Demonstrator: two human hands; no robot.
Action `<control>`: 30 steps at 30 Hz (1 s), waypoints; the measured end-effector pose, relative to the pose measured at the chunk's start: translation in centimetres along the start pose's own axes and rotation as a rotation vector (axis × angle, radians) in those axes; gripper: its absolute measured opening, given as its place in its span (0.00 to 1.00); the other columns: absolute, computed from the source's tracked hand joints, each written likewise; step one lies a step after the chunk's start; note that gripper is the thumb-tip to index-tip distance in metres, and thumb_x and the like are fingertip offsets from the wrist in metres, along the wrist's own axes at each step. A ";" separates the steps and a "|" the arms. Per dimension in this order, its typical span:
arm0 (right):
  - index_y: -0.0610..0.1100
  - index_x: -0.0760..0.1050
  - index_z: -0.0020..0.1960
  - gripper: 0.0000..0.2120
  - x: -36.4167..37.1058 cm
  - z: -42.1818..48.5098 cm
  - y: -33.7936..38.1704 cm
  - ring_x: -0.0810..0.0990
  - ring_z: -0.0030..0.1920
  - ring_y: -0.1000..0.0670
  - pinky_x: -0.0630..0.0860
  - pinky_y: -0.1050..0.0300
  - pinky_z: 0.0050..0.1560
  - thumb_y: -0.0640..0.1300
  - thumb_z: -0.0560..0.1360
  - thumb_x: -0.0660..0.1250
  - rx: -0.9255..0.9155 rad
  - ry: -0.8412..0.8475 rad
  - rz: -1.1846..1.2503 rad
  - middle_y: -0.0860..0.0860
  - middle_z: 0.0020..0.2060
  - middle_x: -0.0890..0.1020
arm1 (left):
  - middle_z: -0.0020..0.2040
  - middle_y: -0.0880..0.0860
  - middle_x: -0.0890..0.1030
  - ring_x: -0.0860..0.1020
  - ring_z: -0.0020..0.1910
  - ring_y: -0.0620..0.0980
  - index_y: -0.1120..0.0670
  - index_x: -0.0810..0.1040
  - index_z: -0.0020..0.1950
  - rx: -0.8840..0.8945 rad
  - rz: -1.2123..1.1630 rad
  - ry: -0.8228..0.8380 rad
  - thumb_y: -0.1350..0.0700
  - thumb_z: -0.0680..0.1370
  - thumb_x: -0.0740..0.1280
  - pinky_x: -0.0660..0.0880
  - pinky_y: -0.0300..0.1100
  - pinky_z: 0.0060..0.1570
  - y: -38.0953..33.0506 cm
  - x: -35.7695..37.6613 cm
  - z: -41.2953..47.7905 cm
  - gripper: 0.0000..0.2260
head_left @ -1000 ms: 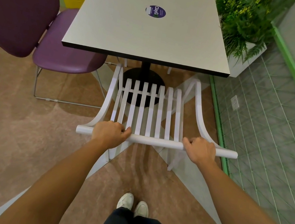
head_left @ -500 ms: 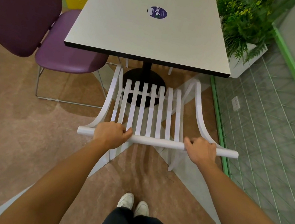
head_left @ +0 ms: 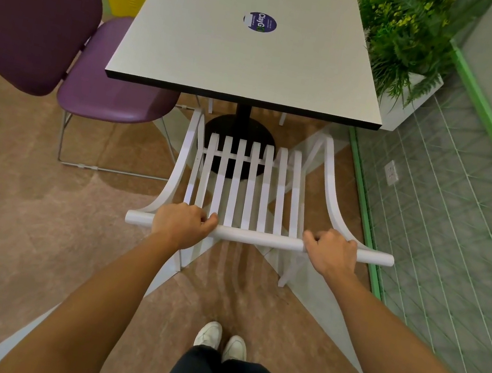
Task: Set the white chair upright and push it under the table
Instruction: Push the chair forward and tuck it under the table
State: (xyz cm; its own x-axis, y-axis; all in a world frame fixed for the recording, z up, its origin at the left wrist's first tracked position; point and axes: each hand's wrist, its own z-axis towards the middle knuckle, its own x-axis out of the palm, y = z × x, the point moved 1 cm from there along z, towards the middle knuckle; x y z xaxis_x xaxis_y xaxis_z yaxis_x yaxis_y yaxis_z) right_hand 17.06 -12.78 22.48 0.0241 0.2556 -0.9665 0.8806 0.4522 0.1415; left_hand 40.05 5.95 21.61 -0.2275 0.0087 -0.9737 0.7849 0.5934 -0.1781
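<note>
The white chair (head_left: pixel 249 187) stands upright in front of me, its slatted back facing me and its front part hidden beneath the near edge of the grey square table (head_left: pixel 247 53). My left hand (head_left: pixel 181 224) grips the left part of the chair's round top rail. My right hand (head_left: pixel 329 252) grips the right part of the same rail. The table's black pedestal base shows through the slats.
A purple chair (head_left: pixel 68 36) stands at the table's left side. A white planter with green plants (head_left: pixel 402 40) sits to the right of the table. A green-edged tiled wall (head_left: pixel 460 222) runs along the right. Another white chair's legs show behind the table. My white shoes (head_left: pixel 220 340) are below.
The chair and my hands have shifted slightly forward toward the table; the grip on the top rail is the same.
</note>
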 end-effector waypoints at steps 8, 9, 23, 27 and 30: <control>0.46 0.76 0.37 0.20 0.0 -0.1 0.0 0.66 0.30 0.52 0.62 0.52 0.45 0.55 0.75 0.52 -0.018 0.001 -0.082 0.51 0.28 0.70 | 0.27 0.49 0.77 0.72 0.24 0.45 0.50 0.82 0.40 -0.010 -0.004 0.013 0.38 0.75 0.50 0.64 0.34 0.24 0.0 0.0 0.0 0.25; 0.46 0.76 0.37 0.20 -0.1 -0.1 0.0 0.67 0.31 0.52 0.62 0.52 0.45 0.54 0.75 0.52 -0.026 0.006 -0.088 0.51 0.29 0.71 | 0.27 0.49 0.76 0.72 0.24 0.45 0.50 0.82 0.40 -0.011 -0.003 0.015 0.38 0.75 0.50 0.64 0.34 0.24 0.0 0.0 0.0 0.25; 0.45 0.76 0.50 0.15 -1.1 -0.6 0.4 0.70 0.41 0.50 0.63 0.51 0.49 0.48 0.78 0.52 -0.081 0.093 -0.196 0.48 0.40 0.74 | 0.28 0.50 0.77 0.72 0.25 0.45 0.52 0.82 0.39 -0.016 0.020 0.020 0.39 0.76 0.51 0.64 0.35 0.25 -0.5 -0.3 -0.7 0.25; 0.45 0.74 0.45 0.15 -1.0 -0.7 0.4 0.70 0.40 0.50 0.62 0.51 0.48 0.49 0.77 0.51 -0.087 0.079 -0.201 0.47 0.39 0.76 | 0.28 0.50 0.77 0.72 0.24 0.45 0.52 0.81 0.38 -0.014 0.016 0.019 0.40 0.76 0.51 0.63 0.34 0.25 -0.4 -0.2 -0.7 0.25; 0.45 0.75 0.42 0.18 -0.8 -0.6 0.3 0.71 0.38 0.49 0.61 0.51 0.47 0.51 0.77 0.50 -0.073 0.049 -0.183 0.47 0.37 0.76 | 0.27 0.50 0.77 0.72 0.25 0.45 0.52 0.82 0.37 -0.010 0.007 0.010 0.40 0.76 0.51 0.64 0.34 0.25 -0.3 -0.1 -0.6 0.25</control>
State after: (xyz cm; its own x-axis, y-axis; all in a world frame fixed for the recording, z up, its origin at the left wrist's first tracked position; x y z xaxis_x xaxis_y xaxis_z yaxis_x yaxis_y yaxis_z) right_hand 17.02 -12.38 23.46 -0.1578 0.2041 -0.9662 0.8315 0.5552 -0.0186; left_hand 39.47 6.26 21.89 -0.2284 0.0209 -0.9733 0.7805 0.6015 -0.1702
